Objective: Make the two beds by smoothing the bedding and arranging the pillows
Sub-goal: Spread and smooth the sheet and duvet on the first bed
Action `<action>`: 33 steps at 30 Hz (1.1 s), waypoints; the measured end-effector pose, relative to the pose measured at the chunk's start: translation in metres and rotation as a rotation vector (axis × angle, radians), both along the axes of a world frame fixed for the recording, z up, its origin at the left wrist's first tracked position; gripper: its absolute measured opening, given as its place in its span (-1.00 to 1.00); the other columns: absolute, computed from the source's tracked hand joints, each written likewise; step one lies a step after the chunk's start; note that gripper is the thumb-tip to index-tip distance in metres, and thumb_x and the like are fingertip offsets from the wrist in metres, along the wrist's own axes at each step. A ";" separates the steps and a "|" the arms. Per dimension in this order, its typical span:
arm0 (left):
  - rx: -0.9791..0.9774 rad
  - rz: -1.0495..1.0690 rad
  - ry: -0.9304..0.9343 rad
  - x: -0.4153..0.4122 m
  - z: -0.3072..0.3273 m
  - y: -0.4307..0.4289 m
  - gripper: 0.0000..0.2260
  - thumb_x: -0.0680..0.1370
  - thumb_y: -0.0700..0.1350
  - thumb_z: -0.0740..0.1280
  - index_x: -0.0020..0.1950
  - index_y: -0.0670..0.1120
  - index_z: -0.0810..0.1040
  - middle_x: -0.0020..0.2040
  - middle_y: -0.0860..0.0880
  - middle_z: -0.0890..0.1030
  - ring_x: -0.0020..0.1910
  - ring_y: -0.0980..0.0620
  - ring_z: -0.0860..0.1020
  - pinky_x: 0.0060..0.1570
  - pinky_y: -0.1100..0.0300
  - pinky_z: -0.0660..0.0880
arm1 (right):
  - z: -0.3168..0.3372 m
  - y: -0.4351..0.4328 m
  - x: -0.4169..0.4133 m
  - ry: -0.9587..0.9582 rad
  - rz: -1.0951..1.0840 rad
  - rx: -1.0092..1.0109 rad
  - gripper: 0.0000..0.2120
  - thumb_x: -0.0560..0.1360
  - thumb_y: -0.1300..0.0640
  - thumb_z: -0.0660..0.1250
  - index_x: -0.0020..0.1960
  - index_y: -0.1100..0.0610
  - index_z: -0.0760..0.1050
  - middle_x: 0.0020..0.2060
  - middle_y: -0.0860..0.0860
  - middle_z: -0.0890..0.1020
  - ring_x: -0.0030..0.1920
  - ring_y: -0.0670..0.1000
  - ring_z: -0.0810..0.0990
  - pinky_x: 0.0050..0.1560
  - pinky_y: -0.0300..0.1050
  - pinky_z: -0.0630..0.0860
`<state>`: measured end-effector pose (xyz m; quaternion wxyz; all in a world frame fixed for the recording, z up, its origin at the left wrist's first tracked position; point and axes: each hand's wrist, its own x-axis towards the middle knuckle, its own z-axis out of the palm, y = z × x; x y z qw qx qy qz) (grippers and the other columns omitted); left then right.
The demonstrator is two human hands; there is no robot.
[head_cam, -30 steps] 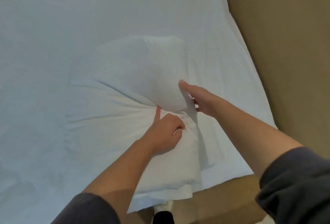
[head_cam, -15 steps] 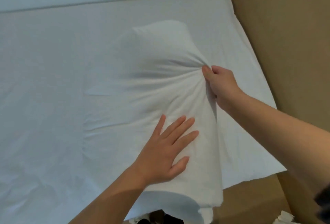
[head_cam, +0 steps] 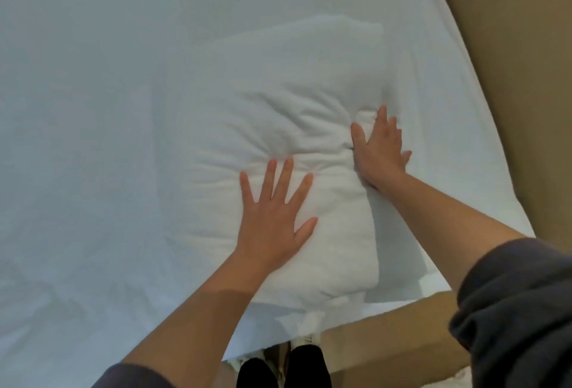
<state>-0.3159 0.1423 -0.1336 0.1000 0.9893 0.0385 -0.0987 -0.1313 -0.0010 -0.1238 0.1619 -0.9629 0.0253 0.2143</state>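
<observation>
Pillow point(head_cam: 278, 115) lies on the white bed sheet point(head_cam: 93, 109) near the bed's right corner, creased across its middle. Left hand point(head_cam: 272, 217) presses flat on its near half, fingers spread: grip wide, holding nothing. Right hand point(head_cam: 379, 149) lies flat on the pillow's right edge, fingers straight, grip likewise wide. Dark sleeve point(head_cam: 520, 310) shows on the right arm.

left: bare sheet point(head_cam: 93, 109) open | centre: pillow point(head_cam: 278, 93) | right: tan wall point(head_cam: 520, 78) close
</observation>
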 end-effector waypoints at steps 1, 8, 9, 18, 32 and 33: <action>-0.004 -0.010 0.028 -0.008 0.006 0.003 -0.37 0.56 0.30 0.00 0.58 0.07 0.12 0.60 -0.10 -0.02 0.57 -0.16 -0.07 0.38 -0.42 -0.04 | 0.008 -0.005 -0.007 0.019 0.045 0.005 -0.32 0.60 -0.29 -0.05 0.59 -0.07 -0.22 0.59 0.02 -0.12 0.57 0.09 -0.12 0.48 0.32 -0.13; -0.003 -0.101 0.188 -0.082 0.041 0.001 -0.20 0.46 0.41 0.04 0.55 -0.07 0.21 0.58 -0.14 0.11 0.55 -0.18 0.09 0.37 -0.38 0.15 | 0.051 -0.100 -0.109 0.218 0.172 0.083 -0.26 0.56 -0.31 0.10 0.58 -0.13 -0.18 0.59 -0.03 -0.10 0.57 0.07 -0.07 0.48 0.21 0.07; -0.006 -0.122 0.181 -0.085 0.045 -0.008 -0.19 0.44 0.41 0.08 0.53 -0.08 0.26 0.56 -0.16 0.16 0.53 -0.20 0.15 0.35 -0.37 0.21 | 0.054 -0.116 -0.120 0.262 0.037 0.193 -0.28 0.57 -0.29 0.13 0.59 -0.10 -0.12 0.58 -0.02 0.03 0.55 0.07 0.07 0.45 0.11 0.17; 0.090 -0.289 0.074 -0.015 0.063 -0.123 -0.44 0.21 -0.01 0.56 0.14 -0.10 0.49 0.09 -0.13 0.56 -0.01 -0.16 0.55 -0.22 0.05 0.42 | 0.033 -0.178 -0.183 0.612 -0.875 0.926 -0.72 0.60 0.25 0.21 0.28 0.23 0.49 0.10 0.21 0.61 0.06 0.20 0.67 0.03 0.10 0.63; 0.118 -0.407 0.073 0.053 0.127 -0.153 -0.78 0.55 -0.01 0.14 -0.23 -0.10 0.29 -0.40 -0.01 0.31 -0.40 -0.09 0.34 -0.43 0.16 0.09 | 0.048 -0.136 -0.129 0.324 -1.272 1.296 -0.82 0.57 0.37 0.24 0.04 0.23 0.60 -0.12 0.08 0.64 -0.15 -0.01 0.59 -0.08 -0.17 0.58; 0.173 -0.429 0.131 0.053 0.115 -0.156 -0.81 0.57 -0.02 0.14 -0.19 -0.09 0.32 -0.37 -0.01 0.34 -0.36 -0.09 0.37 -0.42 0.15 0.11 | 0.046 -0.146 -0.133 0.334 -1.287 1.295 -0.82 0.56 0.37 0.26 0.10 0.29 0.59 -0.10 0.11 0.64 -0.12 0.02 0.60 0.00 -0.14 0.60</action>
